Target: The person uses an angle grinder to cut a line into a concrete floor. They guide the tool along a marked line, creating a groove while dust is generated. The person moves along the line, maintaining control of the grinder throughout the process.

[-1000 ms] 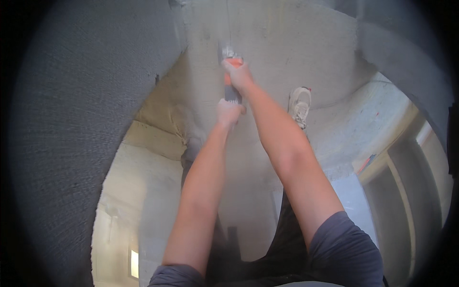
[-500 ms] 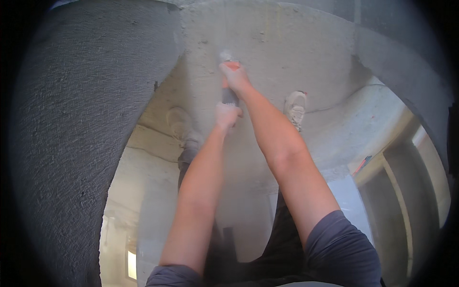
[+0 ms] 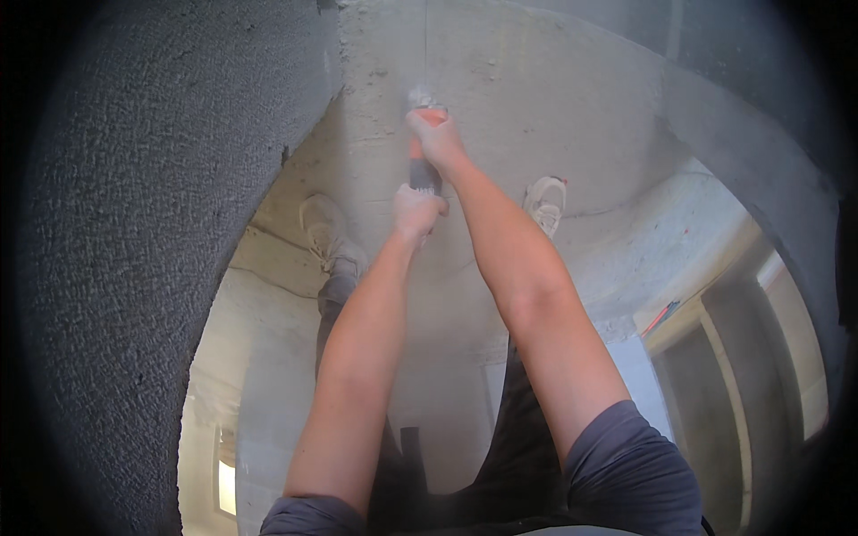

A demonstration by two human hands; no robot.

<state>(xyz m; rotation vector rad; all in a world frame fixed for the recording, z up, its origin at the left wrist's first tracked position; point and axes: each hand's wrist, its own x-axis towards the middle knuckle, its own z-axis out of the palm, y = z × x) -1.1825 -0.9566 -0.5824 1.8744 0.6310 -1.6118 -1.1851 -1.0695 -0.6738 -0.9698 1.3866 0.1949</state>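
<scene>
An orange and black angle grinder [image 3: 426, 172] is held in both hands, its front end [image 3: 423, 95] pale with dust and up against a grey concrete surface [image 3: 509, 98]. My right hand [image 3: 438, 141] wraps round the orange front part of the body. Behind it, my left hand [image 3: 417, 212] closes round the dark rear part. Both hands are whitened by dust. From the tool's front end a thin straight line [image 3: 425, 45] runs away up the concrete. The disc's edge and its contact with the surface cannot be made out.
A rough dark grey wall [image 3: 152, 214] fills the left side. My shoes [image 3: 545, 204] stand apart on either side of the tool. Dust hazes the air. A smooth grey wall [image 3: 751, 116] rises at right, with a small red and blue item [image 3: 661, 317] lower down.
The view has shifted slightly, and the shoes appear a little farther left. Both hands keep their hold on the grinder. The thin line beyond its front end now shows more clearly.
</scene>
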